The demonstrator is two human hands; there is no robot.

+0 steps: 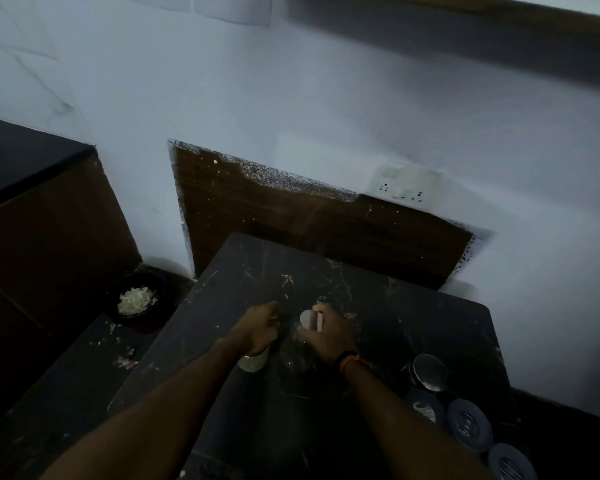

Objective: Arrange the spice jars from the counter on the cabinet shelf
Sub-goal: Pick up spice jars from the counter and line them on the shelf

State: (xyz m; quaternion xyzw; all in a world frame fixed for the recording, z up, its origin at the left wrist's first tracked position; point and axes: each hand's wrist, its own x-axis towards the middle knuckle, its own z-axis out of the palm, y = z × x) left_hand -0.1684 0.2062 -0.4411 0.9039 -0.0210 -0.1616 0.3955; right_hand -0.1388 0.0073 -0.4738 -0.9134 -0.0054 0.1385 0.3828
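Observation:
Both my hands are over a dark marble counter (378,327) in dim light. My left hand (257,329) grips a clear jar with pale contents (254,362), whose base shows below my fist. My right hand (326,336) grips another clear jar (297,356) that carries a white lid (307,318); its glass body is faint and hard to make out. Several spice jars with dark round lids (468,424) stand at the counter's near right edge, one with a shiny metal lid (430,372). No cabinet shelf can be told apart in this view.
A dark bowl with white chopped bits (137,301) sits on the lower surface to the left. A brown cabinet with a black top (49,216) stands at left. A wall socket (406,185) and a wooden panel (291,216) lie behind the counter.

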